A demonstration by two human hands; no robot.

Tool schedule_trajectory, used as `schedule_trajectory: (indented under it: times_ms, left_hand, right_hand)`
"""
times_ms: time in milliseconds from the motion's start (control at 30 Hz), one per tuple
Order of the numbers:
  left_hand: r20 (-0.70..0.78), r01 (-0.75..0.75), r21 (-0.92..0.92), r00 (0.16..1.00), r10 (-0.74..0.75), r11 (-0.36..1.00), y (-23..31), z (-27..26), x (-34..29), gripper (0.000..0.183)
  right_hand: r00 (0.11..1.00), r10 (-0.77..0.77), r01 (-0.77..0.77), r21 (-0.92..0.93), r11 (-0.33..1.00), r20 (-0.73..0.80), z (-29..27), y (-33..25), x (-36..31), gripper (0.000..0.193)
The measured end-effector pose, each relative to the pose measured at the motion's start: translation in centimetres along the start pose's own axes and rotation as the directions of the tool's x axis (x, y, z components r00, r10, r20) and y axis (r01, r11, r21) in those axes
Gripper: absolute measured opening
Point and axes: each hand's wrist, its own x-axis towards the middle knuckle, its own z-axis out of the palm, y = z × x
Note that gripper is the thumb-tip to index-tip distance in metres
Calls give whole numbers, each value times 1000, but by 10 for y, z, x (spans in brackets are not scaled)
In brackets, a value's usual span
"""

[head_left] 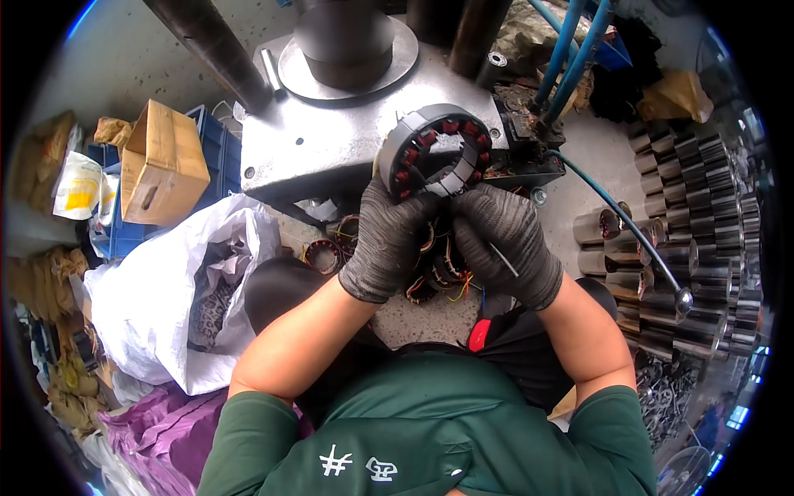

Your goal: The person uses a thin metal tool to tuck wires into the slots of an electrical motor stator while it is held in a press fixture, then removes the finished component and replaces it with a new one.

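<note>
A ring-shaped motor stator (399, 149), grey outside with red-wound coils around its inner side, is held tilted up in front of the metal press table. My left hand (385, 240), in a dark grey knit glove, is closed on its lower left edge. My right hand (509, 236), gloved alike, is closed at the lower right of the ring, its fingertips by the rim. A thin pale rod (504, 260) sticks out of that hand; its other end is hidden by the fingers. Below the hands, several wound stators (447, 273) with coloured wires sit near the floor.
Ahead stands a press with a steel table (273, 153), a round plate (405, 58) and dark columns (219, 58). Rows of metal cylinders (695, 215) fill the right side, with a bent hose (608, 198) before them. A white sack (149, 306) and cardboard box (169, 165) lie left.
</note>
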Motion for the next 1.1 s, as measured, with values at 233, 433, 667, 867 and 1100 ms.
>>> schedule_trajectory:
  times_ms: [233,433,667,867,1100]
  left_hand:
    - [63,86,-184,995,-75,979,1,-10,4,61]
    - [106,135,-400,989,-100,906,5,-25,4,38]
    - [151,126,-400,986,-71,908,15,-31,5,50]
    - [89,86,-379,994,-57,921,18,-33,1,68]
    - [104,124,-417,991,-89,900,21,-45,-2,57]
  right_hand:
    - [989,53,-4,327,945,-140,-34,-1,-8,12]
    - [813,488,-368,371,853,-318,-32,33,-5,15]
    - [909,369,-312,272,910,-194,-9,97,5,36]
    - [926,307,-322,-38,946,-219,16,142,26,23]
    - [952,135,-151,-37,988,-275,16,140,44,22]
